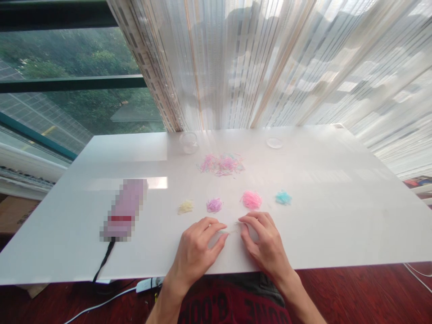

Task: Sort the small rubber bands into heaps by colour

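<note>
Left hand [198,243] and right hand [265,238] curl by pale strands [233,231], can't tell if pinching; right one's near pink pile [251,200], so forward nudge could scatter it.

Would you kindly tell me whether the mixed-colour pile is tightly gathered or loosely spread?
Loosely spread: the mixed-colour pile forms a wide, uneven patch, its ragged edges straggling across the table.

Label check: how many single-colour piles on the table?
4 in a row: yellow pile, purple pile, pink pile, blue pile, left to right. Left hand or right hand may hide others.
</note>
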The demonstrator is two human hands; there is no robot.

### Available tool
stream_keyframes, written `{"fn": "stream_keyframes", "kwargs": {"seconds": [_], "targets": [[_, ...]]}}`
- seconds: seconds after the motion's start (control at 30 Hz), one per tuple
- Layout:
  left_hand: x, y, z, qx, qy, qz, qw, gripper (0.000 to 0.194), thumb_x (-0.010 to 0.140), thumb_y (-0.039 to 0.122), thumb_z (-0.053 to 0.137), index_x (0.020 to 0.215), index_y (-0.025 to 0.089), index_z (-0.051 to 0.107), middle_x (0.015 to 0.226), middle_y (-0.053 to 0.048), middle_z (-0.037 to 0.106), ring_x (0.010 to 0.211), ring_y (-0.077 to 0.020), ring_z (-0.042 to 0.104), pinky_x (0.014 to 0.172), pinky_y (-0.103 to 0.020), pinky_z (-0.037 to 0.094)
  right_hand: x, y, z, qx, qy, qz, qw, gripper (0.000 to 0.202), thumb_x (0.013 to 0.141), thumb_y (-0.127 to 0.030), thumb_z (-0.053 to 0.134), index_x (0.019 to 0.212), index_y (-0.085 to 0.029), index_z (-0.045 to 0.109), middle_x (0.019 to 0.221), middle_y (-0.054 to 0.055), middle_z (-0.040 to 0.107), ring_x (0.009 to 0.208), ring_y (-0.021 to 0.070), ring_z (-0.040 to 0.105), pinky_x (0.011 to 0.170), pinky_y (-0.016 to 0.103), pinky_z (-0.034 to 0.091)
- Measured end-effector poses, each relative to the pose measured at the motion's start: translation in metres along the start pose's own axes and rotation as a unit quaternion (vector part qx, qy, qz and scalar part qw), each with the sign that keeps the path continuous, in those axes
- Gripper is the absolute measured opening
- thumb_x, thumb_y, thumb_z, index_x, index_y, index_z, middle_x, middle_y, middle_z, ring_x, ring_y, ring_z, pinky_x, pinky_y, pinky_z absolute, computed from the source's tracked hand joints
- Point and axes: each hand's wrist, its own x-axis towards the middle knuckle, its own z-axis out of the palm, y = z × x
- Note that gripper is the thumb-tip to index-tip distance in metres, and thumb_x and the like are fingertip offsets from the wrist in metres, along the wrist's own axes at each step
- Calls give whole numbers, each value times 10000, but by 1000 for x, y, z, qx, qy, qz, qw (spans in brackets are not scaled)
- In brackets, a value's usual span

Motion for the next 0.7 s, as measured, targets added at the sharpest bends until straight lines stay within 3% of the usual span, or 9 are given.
{"fn": "stream_keyframes", "kwargs": {"seconds": [0.23, 0.4, 0.7], "targets": [[4, -5, 18, 41, -7, 41, 998, 69, 1011, 230, 674, 1032, 216, 738, 948, -36, 738, 783, -199, 689, 717, -334, 502, -4, 2, -2, -20, -36, 10, 999, 171, 994, -120, 628, 1122, -215, 692, 1022, 83, 673, 982, 276, 620, 872, 429, 534], [2, -7, 16, 24, -9, 48, 999, 146, 1048, 215, 625, 974, 213, 751, 931, -32, 737, 746, -170, 670, 719, -316, 482, -4, 4, -2, -19, -50, -9, 999, 93, 1015, -127, 628, 1021, -211, 668, 984, 71, 682, 938, 261, 620, 847, 412, 502], [-1, -7, 10, -85, 21, 19, 996, 86, 1029, 190, 672, 1044, 207, 754, 891, -29, 724, 784, -158, 690, 725, -262, 543, -5, 0, -5, 18, -67, -20, 997, 127, 1025, -92, 599, 1070, -208, 626, 1009, 73, 680, 954, 248, 609, 853, 400, 509]]}}
